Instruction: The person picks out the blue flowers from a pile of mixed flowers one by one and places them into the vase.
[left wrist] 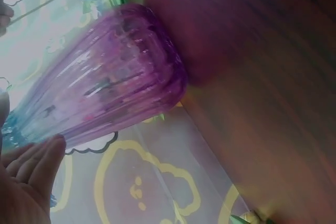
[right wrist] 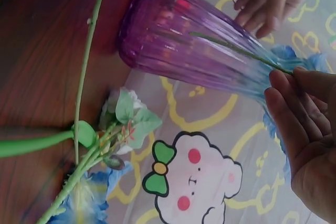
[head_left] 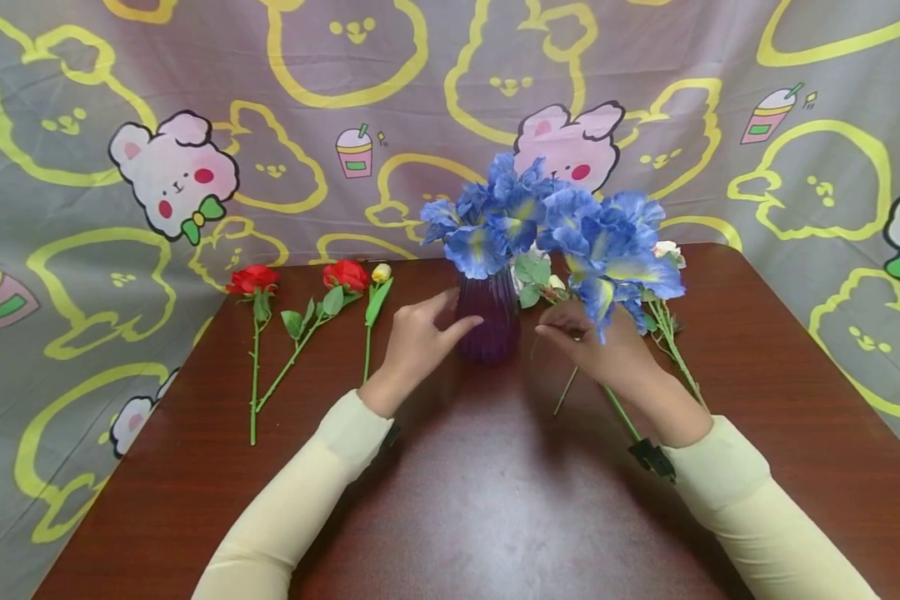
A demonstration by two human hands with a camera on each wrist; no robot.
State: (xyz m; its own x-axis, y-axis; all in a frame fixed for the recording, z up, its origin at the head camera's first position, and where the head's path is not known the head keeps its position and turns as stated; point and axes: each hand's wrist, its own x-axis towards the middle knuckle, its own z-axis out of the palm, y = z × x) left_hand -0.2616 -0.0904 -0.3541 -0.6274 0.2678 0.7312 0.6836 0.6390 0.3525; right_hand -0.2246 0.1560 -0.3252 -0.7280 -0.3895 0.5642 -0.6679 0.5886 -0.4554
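Centrally, vase; left hand beside it, fingers relaxed; right hand opposite, pinching stem.

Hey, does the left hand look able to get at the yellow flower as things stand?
Likely yes: the left hand is beside the purple vase, and the yellow flower lies close on its left with nothing visible in between.

Three cameras are watching one purple vase
The head view is looking forward and down from farther back; both wrist views are tilting, facing it from close by, showing it upper left and upper centre respectively.
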